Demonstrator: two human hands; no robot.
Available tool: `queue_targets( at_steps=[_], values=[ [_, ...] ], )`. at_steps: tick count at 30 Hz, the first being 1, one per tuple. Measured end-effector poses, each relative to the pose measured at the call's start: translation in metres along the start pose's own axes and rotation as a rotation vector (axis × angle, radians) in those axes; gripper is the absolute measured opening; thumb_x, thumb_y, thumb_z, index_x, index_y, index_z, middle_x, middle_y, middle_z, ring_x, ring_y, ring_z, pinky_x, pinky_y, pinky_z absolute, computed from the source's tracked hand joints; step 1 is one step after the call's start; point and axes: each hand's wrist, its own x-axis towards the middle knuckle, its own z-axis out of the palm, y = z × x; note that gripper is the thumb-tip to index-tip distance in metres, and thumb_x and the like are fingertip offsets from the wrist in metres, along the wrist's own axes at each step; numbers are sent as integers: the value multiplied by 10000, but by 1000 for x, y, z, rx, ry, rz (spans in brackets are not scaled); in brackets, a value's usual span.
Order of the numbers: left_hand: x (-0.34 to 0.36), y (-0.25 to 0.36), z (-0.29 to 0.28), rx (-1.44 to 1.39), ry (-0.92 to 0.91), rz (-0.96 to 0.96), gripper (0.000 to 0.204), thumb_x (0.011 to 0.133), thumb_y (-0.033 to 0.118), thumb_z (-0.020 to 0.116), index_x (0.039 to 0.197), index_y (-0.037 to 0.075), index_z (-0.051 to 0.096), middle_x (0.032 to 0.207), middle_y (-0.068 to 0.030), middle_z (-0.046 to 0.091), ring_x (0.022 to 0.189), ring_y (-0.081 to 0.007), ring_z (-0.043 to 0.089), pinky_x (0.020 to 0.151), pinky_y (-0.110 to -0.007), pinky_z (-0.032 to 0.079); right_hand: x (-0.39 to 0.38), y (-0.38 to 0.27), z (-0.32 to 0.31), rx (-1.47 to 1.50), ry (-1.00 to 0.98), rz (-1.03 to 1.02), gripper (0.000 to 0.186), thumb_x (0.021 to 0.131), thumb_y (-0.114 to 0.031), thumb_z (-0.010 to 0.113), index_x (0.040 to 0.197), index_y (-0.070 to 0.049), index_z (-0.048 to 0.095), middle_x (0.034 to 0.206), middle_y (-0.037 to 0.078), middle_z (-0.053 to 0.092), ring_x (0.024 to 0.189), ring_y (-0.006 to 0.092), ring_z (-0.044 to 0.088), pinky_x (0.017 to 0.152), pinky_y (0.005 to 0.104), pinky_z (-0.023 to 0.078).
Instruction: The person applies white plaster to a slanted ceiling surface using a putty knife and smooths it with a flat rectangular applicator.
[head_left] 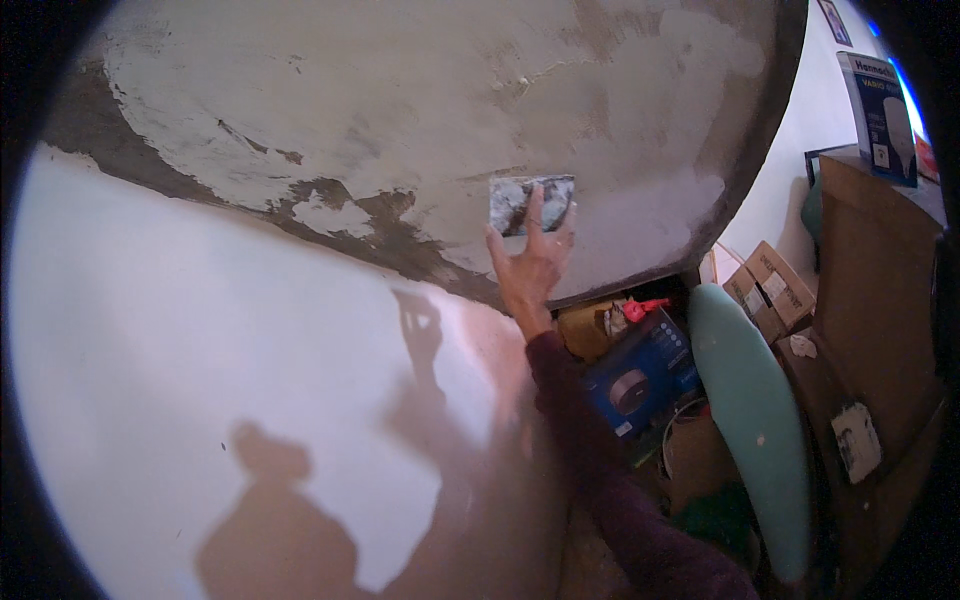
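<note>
My right hand (532,270) holds a square putty blade (512,200) smeared with pale paste and dark patches, fingers spread over its back, against the underside of a sloped surface. That surface (400,110) is patchily coated in off-white plaster, with bare grey cement showing along its left and lower edges. A maroon sleeve covers my forearm, which reaches up from the lower right. My left hand is not in view.
A white wall (150,320) carries shadows. At right are a blue box (640,360), cardboard boxes (760,290), a long mint-green padded board (750,430), a tall brown cardboard piece (870,300), a plaster-smeared object (855,440) and a printed lamp box (880,130).
</note>
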Motion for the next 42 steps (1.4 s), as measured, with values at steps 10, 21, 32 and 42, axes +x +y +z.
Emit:
queue_targets(
  at_steps=[10, 21, 32, 42],
  values=[
    [10, -41, 23, 2, -47, 133, 522, 914, 497, 567, 1135, 25, 551, 998, -161, 623, 884, -292, 599, 763, -426, 483, 78, -17, -69, -182, 187, -304, 851, 718, -375, 792, 1476, -305, 411, 1470, 301, 263, 1324, 463, 323, 982, 601, 315],
    [10, -136, 40, 379, 33, 349, 646, 919, 486, 566, 1357, 26, 454, 1274, -264, 530, 1177, -434, 490, 984, -511, 395, 138, -17, -56, -358, 249, -512, 799, 706, -379, 817, 1425, -385, 469, 1467, 284, 281, 1346, 441, 300, 946, 538, 331],
    [3, -58, 25, 170, -95, 95, 585, 937, 349, 571, 1380, -3, 421, 1335, -278, 494, 1217, -477, 449, 1048, -524, 357, 108, 13, -71, -353, 186, -375, 846, 699, -421, 798, 1455, -362, 423, 1436, 311, 292, 1309, 455, 335, 906, 556, 354],
    [2, -109, 35, 953, -336, 396, 633, 931, 334, 564, 1449, 41, 351, 1411, -309, 405, 1299, -510, 360, 1081, -550, 310, 96, -61, -27, -217, 197, -250, 801, 734, -451, 765, 1454, -372, 423, 1420, 303, 288, 1308, 466, 316, 935, 598, 337]
  ],
)
